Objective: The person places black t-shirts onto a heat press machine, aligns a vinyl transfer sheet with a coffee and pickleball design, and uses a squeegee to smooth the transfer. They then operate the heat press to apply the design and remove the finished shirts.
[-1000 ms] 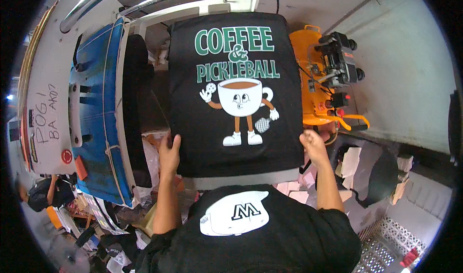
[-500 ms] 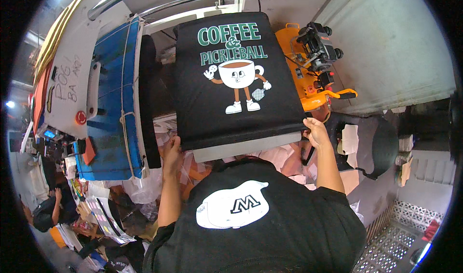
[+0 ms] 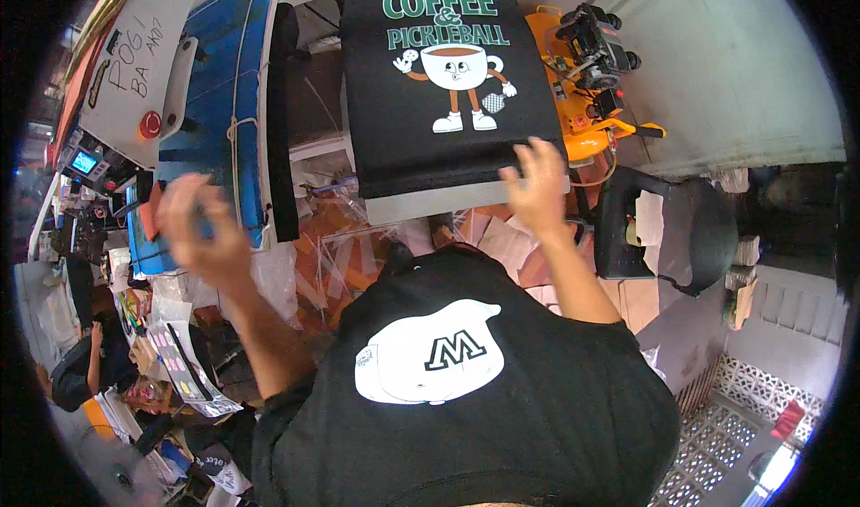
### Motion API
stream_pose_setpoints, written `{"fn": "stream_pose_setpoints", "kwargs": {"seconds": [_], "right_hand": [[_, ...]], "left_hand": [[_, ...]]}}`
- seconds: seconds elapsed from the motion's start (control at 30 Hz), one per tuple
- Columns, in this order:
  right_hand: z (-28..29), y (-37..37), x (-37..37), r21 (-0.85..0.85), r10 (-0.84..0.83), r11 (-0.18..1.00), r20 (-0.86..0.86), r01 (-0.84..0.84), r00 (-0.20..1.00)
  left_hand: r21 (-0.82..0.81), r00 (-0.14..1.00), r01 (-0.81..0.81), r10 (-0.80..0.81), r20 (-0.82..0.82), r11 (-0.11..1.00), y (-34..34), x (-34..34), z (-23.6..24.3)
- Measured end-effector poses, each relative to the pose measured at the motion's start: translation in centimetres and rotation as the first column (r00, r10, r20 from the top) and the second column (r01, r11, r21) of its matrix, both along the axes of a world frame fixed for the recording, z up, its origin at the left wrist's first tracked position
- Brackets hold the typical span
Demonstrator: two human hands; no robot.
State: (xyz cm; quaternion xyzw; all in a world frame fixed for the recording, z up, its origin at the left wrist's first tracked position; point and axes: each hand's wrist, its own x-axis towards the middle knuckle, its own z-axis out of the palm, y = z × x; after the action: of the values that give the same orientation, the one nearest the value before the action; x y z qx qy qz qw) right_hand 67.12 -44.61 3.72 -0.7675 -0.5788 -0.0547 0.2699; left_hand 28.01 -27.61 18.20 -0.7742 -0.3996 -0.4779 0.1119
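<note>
A black T-shirt [image 3: 376, 95], printed with green lettering and a cartoon cup with arms and legs, lies stretched over a pale platen [image 3: 430, 202]. My right hand [image 3: 537, 193] is open, fingers apart, just at the shirt's near right edge. My left hand [image 3: 202, 229], blurred, is open over the near end of a blue heat press [image 3: 206, 95], close to a red-orange handle [image 3: 148, 211]. I cannot tell whether it touches the handle. A white control panel [image 3: 116, 131] with a red button [image 3: 150, 124] and a small lit display [image 3: 84, 161] is left of the press.
An orange air compressor [image 3: 578, 104] stands right of the platen beside a wall. Below it are a black curved object [image 3: 699, 229] and cardboard pieces [image 3: 618, 296]. Pink and clear scraps lie underneath. Another person [image 3: 76, 373] is at a cluttered table at lower left.
My left hand has released the shirt and swung left toward the press. My right hand has released the hem and risen with fingers spread. The whole view has shifted, putting the platen higher.
</note>
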Motion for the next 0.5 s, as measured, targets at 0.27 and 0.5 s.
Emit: {"fn": "stream_pose_setpoints", "kwargs": {"seconds": [0.27,0.5], "right_hand": [[-1.2,-1.2,-6.4,-0.101,0.163,0.981,-0.055,-0.168,0.985],[-0.6,-5.1,-4.1,0.169,0.342,0.936,-0.222,-0.309,0.913]], "left_hand": [[-0.018,0.651,-0.696,0.621,-0.436,0.717,10.6,-13.2,-2.5],[-0.309,0.621,-0.774,0.568,-0.540,0.552,10.8,-10.5,-0.4]]}}
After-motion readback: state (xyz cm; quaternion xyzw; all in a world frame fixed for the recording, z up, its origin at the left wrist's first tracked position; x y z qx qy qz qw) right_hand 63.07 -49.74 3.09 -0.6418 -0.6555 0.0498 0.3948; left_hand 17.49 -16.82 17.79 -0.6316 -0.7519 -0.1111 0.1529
